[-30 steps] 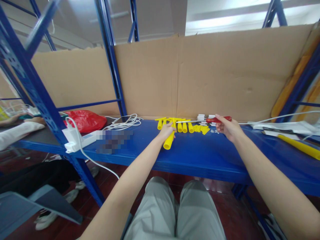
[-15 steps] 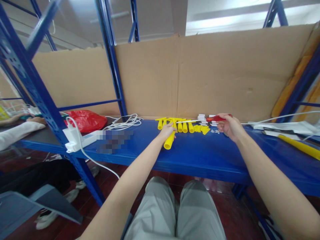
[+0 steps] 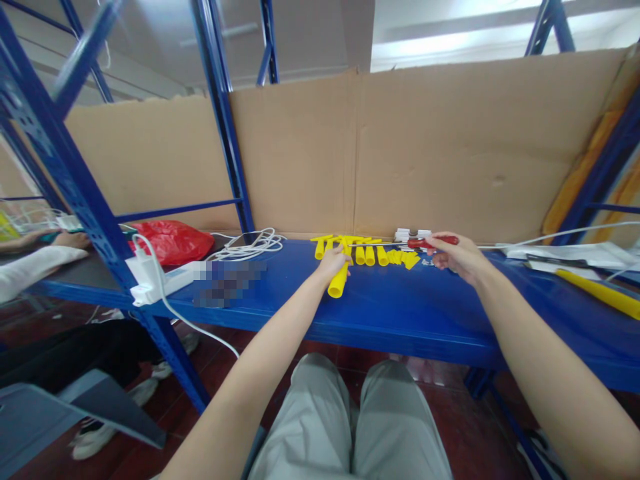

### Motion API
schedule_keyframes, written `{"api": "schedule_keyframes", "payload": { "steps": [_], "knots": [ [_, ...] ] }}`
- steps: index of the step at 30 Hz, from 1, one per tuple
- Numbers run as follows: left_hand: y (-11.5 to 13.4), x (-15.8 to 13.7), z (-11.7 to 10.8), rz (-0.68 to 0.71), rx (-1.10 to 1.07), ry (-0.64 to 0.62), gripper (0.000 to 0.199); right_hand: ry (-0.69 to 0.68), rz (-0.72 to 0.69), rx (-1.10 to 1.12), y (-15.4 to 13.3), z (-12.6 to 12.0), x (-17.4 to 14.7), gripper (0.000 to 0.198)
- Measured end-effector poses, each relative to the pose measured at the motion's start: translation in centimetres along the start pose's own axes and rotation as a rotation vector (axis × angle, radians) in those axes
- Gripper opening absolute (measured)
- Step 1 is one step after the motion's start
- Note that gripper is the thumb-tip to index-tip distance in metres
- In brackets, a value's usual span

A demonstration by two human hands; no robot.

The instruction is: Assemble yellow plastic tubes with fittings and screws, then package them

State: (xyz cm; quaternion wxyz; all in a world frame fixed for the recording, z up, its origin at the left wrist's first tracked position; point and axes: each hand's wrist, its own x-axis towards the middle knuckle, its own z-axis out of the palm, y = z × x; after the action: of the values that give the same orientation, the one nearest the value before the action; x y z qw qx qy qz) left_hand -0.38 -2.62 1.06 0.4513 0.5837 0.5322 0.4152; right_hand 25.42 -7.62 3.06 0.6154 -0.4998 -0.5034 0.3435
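Note:
My left hand point(image 3: 334, 262) is closed around a yellow plastic tube handle point(image 3: 339, 283), its open round end facing me. My right hand point(image 3: 456, 257) grips the red handle of a screwdriver point(image 3: 419, 243). The screwdriver's long metal shaft lies nearly level and points left, its tip at the upper part of the yellow handle by my left fingers. Exactly where the tip sits is too small to tell. Behind stand several more yellow handles point(image 3: 369, 255) in a row. Small flat yellow pieces point(image 3: 403, 258) lie to their right, near tiny metallic parts point(image 3: 429, 263).
White blocks point(image 3: 406, 235) sit against the cardboard panel point(image 3: 425, 147). On the left are coiled white cable point(image 3: 255, 245), a power strip point(image 3: 175, 278) and a red bag point(image 3: 173, 241). A long yellow piece point(image 3: 600, 293) lies right. Another person's sleeve point(image 3: 37, 270) shows far left.
The screwdriver handle has shifted slightly left and down, and its shaft is now closer to level. My right fingers have changed their hold on it. My left hand stays nearly still.

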Motion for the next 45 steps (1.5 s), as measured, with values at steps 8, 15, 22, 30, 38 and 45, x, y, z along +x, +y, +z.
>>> {"api": "schedule_keyframes", "payload": {
  "steps": [8,15,22,30,38,45],
  "knots": [
    [0.1,-0.1,-0.2,0.006,-0.006,-0.003,0.07,-0.022,-0.064,-0.145,0.2,-0.1,-0.1,0.047],
    [0.1,0.0,-0.2,0.007,-0.008,-0.021,0.077,0.041,-0.114,-0.077,0.6,0.0,0.3,0.044],
    [0.0,0.0,-0.1,-0.001,0.001,-0.022,0.074,0.091,-0.11,-0.14,0.7,0.0,0.4,0.05],
    [-0.3,0.4,-0.2,0.005,-0.011,-0.006,0.069,0.01,-0.021,-0.223,0.5,0.2,-0.2,0.049],
    [-0.4,0.9,-0.5,-0.015,-0.047,0.006,0.054,-0.09,-0.044,-0.215,0.7,0.1,-0.5,0.055],
    [-0.4,0.6,-0.3,-0.002,-0.027,0.004,0.072,-0.034,-0.122,-0.272,0.6,-0.1,-0.3,0.045]
  ]
}}
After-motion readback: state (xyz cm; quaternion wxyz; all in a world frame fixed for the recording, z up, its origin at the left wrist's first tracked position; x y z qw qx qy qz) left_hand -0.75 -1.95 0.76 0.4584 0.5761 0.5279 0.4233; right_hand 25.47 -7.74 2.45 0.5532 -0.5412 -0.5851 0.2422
